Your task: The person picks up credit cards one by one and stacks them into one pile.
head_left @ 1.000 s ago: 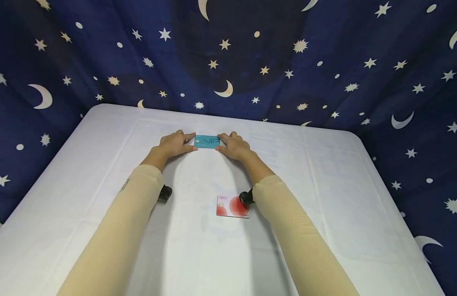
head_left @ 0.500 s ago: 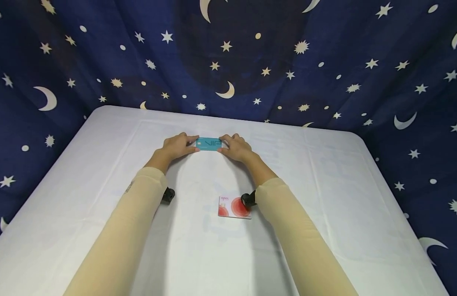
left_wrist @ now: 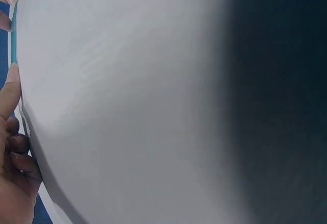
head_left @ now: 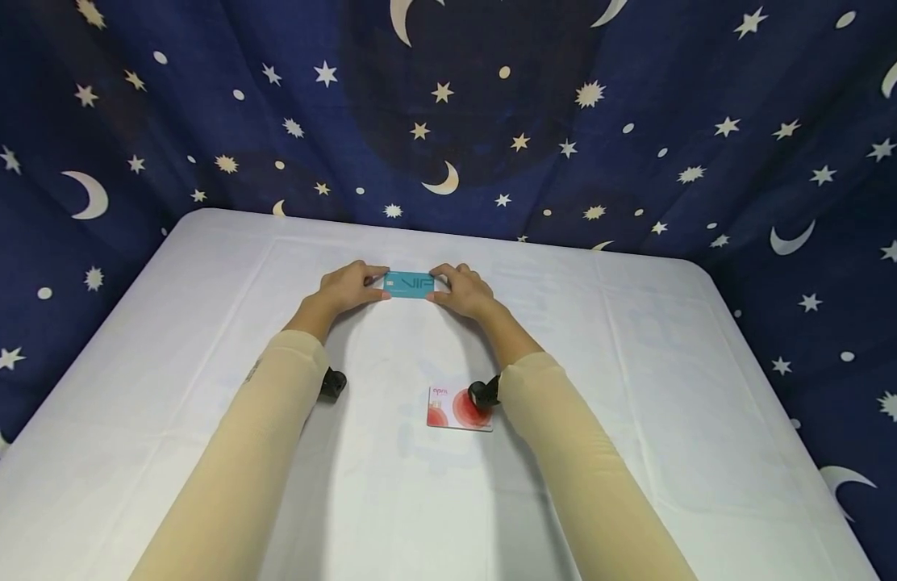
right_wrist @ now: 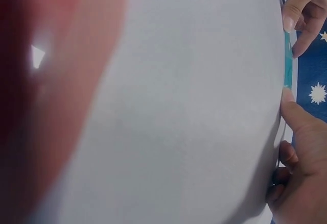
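A teal card with "VIP" lettering and a small chip [head_left: 408, 284] lies at the far middle of the white table, in the head view. My left hand [head_left: 344, 287] holds its left end between thumb and index finger. At the right end, my right hand [head_left: 463, 290] pinches the card the same way. Both wrist views show the card only as a thin teal strip [right_wrist: 288, 66] between the fingertips. Nearer to me lies a white card with red circles [head_left: 448, 407], flat on the table and partly hidden by the right wrist camera.
The white-covered table [head_left: 223, 323] has rounded far corners. A dark blue curtain with moons and stars [head_left: 477, 113] hangs behind it and at its sides. Black cameras [head_left: 332, 385] stick out from both sleeve cuffs.
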The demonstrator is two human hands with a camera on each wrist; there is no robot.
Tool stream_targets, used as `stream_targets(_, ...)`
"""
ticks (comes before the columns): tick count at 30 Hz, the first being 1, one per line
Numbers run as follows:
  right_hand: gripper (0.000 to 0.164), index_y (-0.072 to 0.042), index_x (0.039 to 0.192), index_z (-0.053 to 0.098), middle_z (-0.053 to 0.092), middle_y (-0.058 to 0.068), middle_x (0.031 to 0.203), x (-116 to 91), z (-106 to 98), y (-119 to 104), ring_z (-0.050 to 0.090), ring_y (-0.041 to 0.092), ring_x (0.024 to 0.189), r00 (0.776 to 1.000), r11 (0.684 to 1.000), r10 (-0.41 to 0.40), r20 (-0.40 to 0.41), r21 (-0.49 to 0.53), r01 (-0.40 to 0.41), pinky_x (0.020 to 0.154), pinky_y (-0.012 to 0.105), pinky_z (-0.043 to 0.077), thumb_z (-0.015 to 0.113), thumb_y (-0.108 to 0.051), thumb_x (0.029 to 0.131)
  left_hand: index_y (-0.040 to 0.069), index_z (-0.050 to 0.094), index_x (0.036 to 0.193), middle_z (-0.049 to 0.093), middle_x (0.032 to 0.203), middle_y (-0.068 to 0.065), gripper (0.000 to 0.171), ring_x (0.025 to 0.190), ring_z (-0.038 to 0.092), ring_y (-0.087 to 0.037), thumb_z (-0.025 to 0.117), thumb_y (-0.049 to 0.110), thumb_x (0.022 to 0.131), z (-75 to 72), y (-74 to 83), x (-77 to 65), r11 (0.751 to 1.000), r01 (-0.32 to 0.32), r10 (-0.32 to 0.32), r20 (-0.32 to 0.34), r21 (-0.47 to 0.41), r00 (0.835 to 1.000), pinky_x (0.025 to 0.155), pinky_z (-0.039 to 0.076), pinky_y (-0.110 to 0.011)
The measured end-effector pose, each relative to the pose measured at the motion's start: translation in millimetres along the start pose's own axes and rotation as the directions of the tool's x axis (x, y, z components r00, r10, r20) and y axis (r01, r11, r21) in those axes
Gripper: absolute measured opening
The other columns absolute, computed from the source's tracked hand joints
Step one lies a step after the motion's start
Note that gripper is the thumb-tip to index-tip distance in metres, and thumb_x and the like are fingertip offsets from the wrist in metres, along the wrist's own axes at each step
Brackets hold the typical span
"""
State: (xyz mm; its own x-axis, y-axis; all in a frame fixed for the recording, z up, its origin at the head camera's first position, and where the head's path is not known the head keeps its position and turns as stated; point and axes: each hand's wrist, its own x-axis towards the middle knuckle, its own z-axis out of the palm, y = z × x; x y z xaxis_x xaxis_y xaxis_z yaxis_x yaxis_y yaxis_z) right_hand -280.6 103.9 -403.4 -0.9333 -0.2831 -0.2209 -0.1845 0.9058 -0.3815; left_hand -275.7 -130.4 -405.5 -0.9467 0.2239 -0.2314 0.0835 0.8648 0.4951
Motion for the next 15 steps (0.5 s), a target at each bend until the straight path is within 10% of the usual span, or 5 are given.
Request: stream_targets(15,0.054,-0.028,0.136,0.042,0.05,0.002,0.107,-0.1,2.9,1.7,0.048,0.021,0.095,0.997,0.998,-0.024,-0.067,0.06,0.028,0.078,0.038,0.04,0.063,-0.043,0.088,0.022,0.044,0.138,0.052,0.114,-0.001,0.06,0.099,0.049,-0.02,0.07,0.033,0.085,4.6,1.4,-0.9,0.993,-0.042,0.033,-0.077,-0.11,0.997,0.095,0.031,-0.05)
